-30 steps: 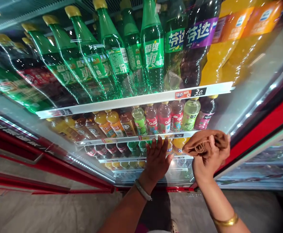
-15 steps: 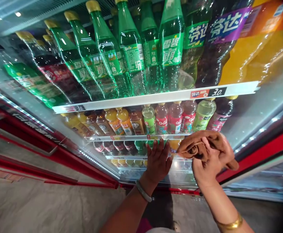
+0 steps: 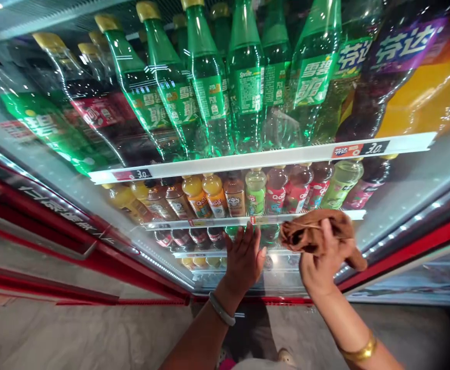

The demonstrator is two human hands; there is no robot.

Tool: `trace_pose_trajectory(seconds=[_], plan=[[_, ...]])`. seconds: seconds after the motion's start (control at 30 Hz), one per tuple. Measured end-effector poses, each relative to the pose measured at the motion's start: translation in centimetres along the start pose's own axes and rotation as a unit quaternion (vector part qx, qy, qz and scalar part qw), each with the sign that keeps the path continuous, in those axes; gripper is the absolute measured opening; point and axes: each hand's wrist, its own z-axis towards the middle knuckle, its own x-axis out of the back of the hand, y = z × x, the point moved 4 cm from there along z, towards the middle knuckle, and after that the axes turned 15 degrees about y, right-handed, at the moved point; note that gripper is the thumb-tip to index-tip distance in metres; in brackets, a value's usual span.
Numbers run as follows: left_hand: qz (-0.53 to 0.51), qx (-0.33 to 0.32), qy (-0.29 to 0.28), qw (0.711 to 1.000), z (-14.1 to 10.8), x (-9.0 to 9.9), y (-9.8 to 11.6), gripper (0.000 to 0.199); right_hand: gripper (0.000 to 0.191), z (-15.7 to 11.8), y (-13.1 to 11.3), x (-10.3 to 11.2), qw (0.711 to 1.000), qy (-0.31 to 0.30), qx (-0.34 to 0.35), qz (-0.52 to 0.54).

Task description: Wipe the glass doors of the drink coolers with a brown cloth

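Note:
My left hand (image 3: 244,257) is held up with its fingers stretched out, just in front of the second shelf edge (image 3: 217,222) of a drinks fridge; whether the fingertips touch it I cannot tell. A crumpled brown cloth (image 3: 315,231) is bunched in my right hand (image 3: 325,262), below the right part of that shelf. Small juice bottles stand on this shelf, among them an orange one (image 3: 214,195) and a light green one (image 3: 256,192). The cloth hides part of the shelf edge and what lies behind it.
Large green soda bottles (image 3: 209,92) fill the top shelf, with a white price rail (image 3: 248,162) along its front. Lower shelves hold more bottles. Red frames (image 3: 140,272) flank the opening at left and right. Grey floor (image 3: 94,334) lies below.
The view has shifted, so the bottles appear farther right. The brown cloth in my right hand sits slightly farther left against the shelf. My left hand stays outstretched near the shelf edge.

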Motion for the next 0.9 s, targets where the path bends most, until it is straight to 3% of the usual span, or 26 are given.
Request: trace_pose_trajectory(seconds=[0.1, 0.2, 0.33, 0.43, 0.5, 0.57, 0.63, 0.7, 0.8, 0.9], plan=[[-0.008, -0.004, 0.005, 1.000, -0.3, 1.3, -1.9, 0.055, 0.058, -3.0, -4.2, -2.0, 0.992, -0.037, 0.114, 0.040], [-0.020, -0.013, -0.018, 1.000, -1.0, 2.2, -3.8, 0.053, 0.046, -6.1, -4.5, -1.7, 0.983, -0.071, 0.159, 0.061], [-0.026, -0.009, -0.024, 0.999, -1.5, 3.5, -6.0, 0.053, 0.058, -3.9, -3.5, -1.0, 0.997, -0.040, 0.060, 0.015], [-0.015, 0.002, -0.024, 1.000, -1.7, 4.3, -7.6, 0.055, 0.070, -1.8, -6.2, -2.6, 1.000, 0.001, -0.007, 0.008], [-0.014, 0.009, -0.026, 1.000, -2.2, 4.8, -8.7, 0.057, 0.067, -2.8, -9.2, -4.3, 1.000, -0.002, 0.013, 0.021], [-0.022, 0.009, -0.033, 0.999, -2.8, 5.2, -9.8, 0.060, 0.057, -5.5, -11.8, -5.5, 0.996, -0.036, 0.069, 0.034], [-0.037, 0.002, -0.042, 0.998, -3.5, 5.5, -10.8, 0.066, 0.048, -8.4, -12.8, -5.9, 0.992, -0.075, 0.100, 0.031], [-0.048, -0.011, -0.042, 0.998, -4.0, 5.7, -11.7, 0.074, 0.046, -9.9, -12.4, -5.5, 0.994, -0.087, 0.072, 0.012], [-0.057, -0.037, -0.025, 0.997, -4.3, 6.2, -12.8, 0.083, 0.055, -8.7, -12.2, -5.3, 0.998, -0.046, -0.023, -0.021], [-0.076, -0.046, -0.016, 0.996, -4.7, 6.9, -14.1, 0.086, 0.062, -7.3, -14.8, -7.0, 0.996, 0.009, -0.087, -0.030]])
